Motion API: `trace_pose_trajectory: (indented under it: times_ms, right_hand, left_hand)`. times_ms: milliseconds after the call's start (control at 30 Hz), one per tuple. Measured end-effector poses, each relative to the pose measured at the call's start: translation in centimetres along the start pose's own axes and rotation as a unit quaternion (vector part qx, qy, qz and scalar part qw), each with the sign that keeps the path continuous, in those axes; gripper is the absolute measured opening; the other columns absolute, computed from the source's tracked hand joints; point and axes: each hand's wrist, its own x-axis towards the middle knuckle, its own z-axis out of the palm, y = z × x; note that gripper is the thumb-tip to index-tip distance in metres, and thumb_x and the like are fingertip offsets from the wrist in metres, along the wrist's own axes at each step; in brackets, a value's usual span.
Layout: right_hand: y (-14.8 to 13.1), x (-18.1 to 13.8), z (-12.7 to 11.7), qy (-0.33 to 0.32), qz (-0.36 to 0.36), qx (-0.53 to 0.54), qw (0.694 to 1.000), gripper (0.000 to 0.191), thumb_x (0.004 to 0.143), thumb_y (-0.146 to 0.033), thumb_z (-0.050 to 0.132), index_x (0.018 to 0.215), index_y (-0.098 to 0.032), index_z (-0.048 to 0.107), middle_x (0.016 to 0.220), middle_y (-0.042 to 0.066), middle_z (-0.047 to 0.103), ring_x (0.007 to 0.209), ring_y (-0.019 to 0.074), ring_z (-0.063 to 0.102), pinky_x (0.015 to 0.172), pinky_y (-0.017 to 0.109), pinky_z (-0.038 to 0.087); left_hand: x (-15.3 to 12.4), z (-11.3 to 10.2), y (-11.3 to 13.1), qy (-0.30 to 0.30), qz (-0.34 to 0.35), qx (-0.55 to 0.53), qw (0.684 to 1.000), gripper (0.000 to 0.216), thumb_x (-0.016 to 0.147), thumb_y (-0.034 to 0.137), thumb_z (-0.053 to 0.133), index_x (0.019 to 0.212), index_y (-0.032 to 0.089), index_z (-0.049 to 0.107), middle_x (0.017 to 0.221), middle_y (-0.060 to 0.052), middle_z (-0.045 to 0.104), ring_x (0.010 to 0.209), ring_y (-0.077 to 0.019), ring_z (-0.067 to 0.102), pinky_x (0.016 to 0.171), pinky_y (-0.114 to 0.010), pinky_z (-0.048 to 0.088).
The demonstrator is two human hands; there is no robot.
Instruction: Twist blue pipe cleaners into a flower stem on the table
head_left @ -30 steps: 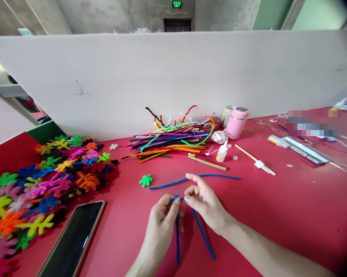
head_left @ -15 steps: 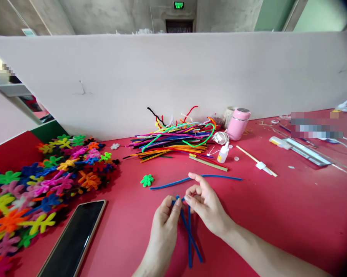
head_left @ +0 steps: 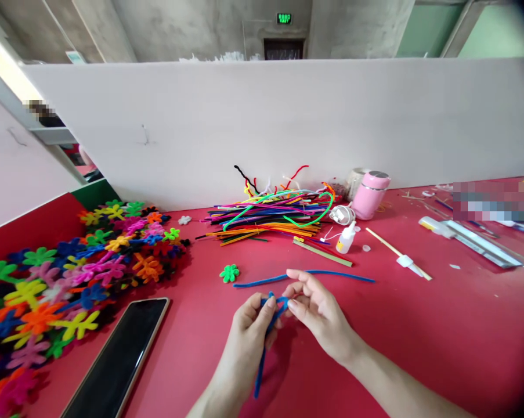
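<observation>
Both hands meet over the near middle of the bench (head_left: 418,325): my left hand (head_left: 248,331) pinches narrow on the bent top of a blue pipe cleaner (head_left: 262,354), and my right hand (head_left: 316,310) closes thumb and forefinger on the same small loop from the other side. Neither is nearer; they grip it together, fingertips almost touching. From that pinch the pipe cleaner's long axis runs down toward the near edge, its fuzzy tails hanging past my left palm, so the free length lies below and slightly left of the grip. A second blue pipe cleaner (head_left: 331,274) lies flat just beyond my right hand, stretched left to right. Near it sits a small green chenille flower (head_left: 229,273). Farther back rests a loose heap of straight, many-coloured pipe cleaners (head_left: 266,217), a pink cylinder (head_left: 371,194) and a small glue bottle (head_left: 346,239). Along the left edge spreads a mass of soft flowers (head_left: 70,278), with a glossy dark phone (head_left: 122,354) lying beside them.
</observation>
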Motion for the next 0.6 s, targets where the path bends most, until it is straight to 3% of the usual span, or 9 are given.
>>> trace_pose_trajectory:
  times_ms: [300,600]
  right_hand:
    - [-0.32,0.13,-0.37,-0.034,0.006,-0.052,0.998,0.036,0.080,-0.021,0.049,0.114,-0.023,0.039,0.078,-0.001,0.049,0.071,0.0123,0.048,0.065,0.026,0.041]
    - [0.28,-0.05,-0.41,-0.064,0.016,-0.029,0.997,0.035,0.078,-0.016,0.050,0.112,-0.022,0.041,0.076,-0.002,0.047,0.069,0.0109,0.045,0.065,0.024,0.038]
  left_hand:
    - [-0.19,0.09,0.57,-0.016,-0.005,0.085,0.996,0.022,0.071,0.035,0.056,0.065,0.015,0.048,0.050,0.005,0.046,0.042,-0.0054,0.032,0.040,-0.017,0.022]
    - [0.12,-0.56,0.49,-0.063,0.105,0.197,0.973,0.025,0.075,0.032,0.050,0.057,0.015,0.046,0.050,0.007,0.034,0.046,-0.0068,0.027,0.043,-0.020,0.022]
